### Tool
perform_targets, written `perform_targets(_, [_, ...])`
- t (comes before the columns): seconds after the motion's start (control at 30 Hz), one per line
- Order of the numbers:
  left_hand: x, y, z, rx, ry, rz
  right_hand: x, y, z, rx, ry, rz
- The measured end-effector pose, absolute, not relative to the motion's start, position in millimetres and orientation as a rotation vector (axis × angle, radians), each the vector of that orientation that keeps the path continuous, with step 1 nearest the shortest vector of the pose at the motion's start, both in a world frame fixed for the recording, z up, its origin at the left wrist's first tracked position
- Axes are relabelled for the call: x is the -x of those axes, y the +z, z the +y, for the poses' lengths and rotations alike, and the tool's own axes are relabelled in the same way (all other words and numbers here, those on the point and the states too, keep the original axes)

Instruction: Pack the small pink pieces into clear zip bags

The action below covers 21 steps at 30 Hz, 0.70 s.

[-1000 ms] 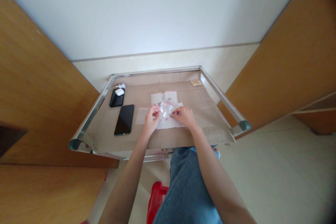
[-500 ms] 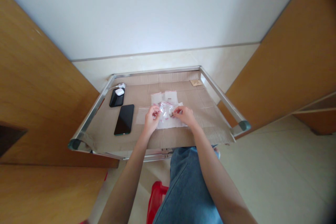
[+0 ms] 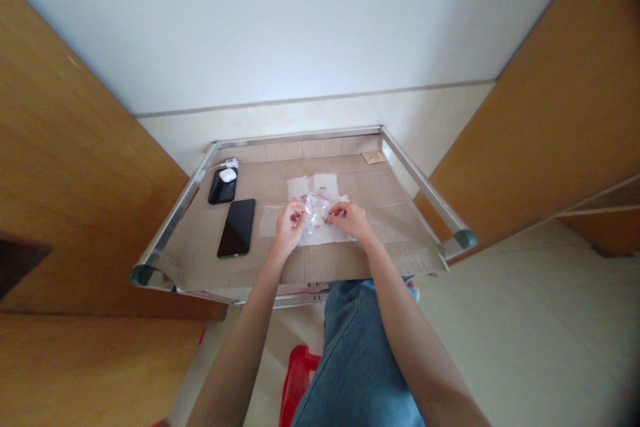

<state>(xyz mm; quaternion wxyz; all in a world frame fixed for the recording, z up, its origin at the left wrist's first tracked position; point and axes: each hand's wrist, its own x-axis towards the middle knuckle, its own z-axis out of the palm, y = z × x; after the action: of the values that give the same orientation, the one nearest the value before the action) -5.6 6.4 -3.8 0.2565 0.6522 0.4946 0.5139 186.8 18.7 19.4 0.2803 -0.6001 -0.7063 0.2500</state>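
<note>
Fiddly little job in hand here: a small clear zip bag (image 3: 316,210) with a red-edged seal sits right between both hands, over more flat bags (image 3: 313,185) on the cardboard surface (image 3: 320,267). The left hand (image 3: 290,230) and right hand (image 3: 351,220) are both closed in, fingers (image 3: 333,215) pinching the bag from either side (whatever's inside is too tiny to make out). Over to the left are a phone (image 3: 237,228) and a black case (image 3: 218,192) with earbud case (image 3: 228,175) on top, well away from the hands. Pinch work like this calls for steady fingertips — both sets need to stay tight on that thin plastic.
</note>
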Motion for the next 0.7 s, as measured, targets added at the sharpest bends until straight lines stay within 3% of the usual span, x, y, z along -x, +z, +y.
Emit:
perform_targets(0.37, [5, -1, 5, -1.761, 1.361, 1.296, -191, 18, 27, 1.309, 0.848, -1.302])
perform_targets(0.7, [3, 1, 3, -1.780, 1.327, 1.271, -177, 11, 30, 1.293, 0.842, -1.289])
